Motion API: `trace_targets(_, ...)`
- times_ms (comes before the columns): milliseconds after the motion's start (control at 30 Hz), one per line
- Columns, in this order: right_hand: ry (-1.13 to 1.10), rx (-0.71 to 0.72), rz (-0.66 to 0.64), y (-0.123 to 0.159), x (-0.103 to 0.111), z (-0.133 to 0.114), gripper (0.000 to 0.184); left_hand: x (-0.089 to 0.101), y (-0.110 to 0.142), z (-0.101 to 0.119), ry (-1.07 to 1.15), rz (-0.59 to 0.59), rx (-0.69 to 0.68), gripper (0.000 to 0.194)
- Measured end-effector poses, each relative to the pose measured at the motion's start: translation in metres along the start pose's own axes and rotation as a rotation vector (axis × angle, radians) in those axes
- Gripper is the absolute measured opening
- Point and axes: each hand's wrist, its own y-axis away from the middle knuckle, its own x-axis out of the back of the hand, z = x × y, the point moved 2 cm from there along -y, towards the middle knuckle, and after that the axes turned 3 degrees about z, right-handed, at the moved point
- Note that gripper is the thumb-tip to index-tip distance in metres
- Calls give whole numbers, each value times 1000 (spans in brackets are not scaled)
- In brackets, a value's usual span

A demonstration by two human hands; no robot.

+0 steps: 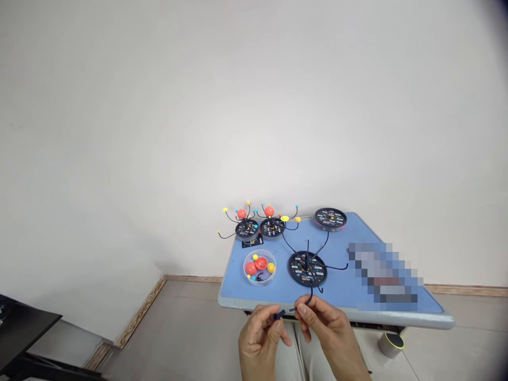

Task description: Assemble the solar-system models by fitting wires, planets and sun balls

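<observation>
Head view: both hands are working close together.
Left hand (260, 341): fingers are pinching a short black rod (279, 315).
Right hand (325, 330): fingers are pinching a curved black wire (309, 299), which is rising toward a round black model base (301, 270) just beyond the fingertips.

The single view rides on the person's head, wide-angle, facing forward and tilted down. The left hand (260, 344) and right hand (329, 336) sit nearest the lens, cut off by the bottom edge. The blue table (238, 286) lies just beyond them, low and right of centre, seen from above its near edge and slightly bowed by the lens. A white wall (159, 106) fills the whole upper half of the frame — far more of it than the tabletop — with the tiled floor (159, 328) at lower left.
</observation>
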Motion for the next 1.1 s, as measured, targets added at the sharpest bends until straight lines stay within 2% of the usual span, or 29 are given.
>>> trace_targets(267,6,10,3,1,3,1,40,-3,1,-1,-15,-32,-5,25)
trace_targets(433,-37,7,-12,-3,4,5,40,-4,-1,-5,19,-26,-45,25)
trace_targets(567,-90,-13,-17,-4,4,7,40,-2,-3,-7,-39,-9,-86,25)
trace_targets(700,-186,-73,-4,-5,3,6,39,-2,-3,-4,-106,-22,-141,20)
trace_targets(833,-395,-214,-46,-6,1,6,37,-3,-2,-1,-172,-33,-217,15)
trace_targets(967,-543,-274,-67,-8,-1,9,33,-3,-1,-1,-176,-49,-226,16)
trace_targets(1100,-476,-274,-58,-8,-2,10,35,-2,-2,-1,-184,-60,-202,17)
